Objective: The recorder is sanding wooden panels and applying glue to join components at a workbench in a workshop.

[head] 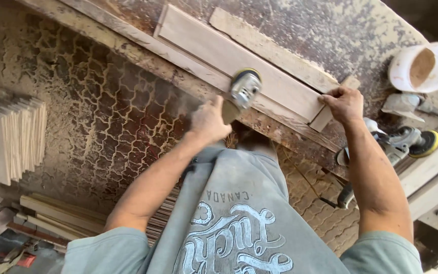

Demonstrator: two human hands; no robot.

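Wooden panel (239, 61), long and pale with raised centre, lies across dusty workbench (330, 30). Left hand (208, 121) grips handle of angle grinder (243, 90), fingers closed around it; disc meets panel's near edge, haze of dust around it. Right hand (344, 103) clamps down on panel's end, fingers curled over rim. Step looks like sanding of edge, mid-pass, though blur hides exact contact. Next move calls for steady pressure along edge. Second grinder (406, 142) and white bucket (422, 66) sit at right.
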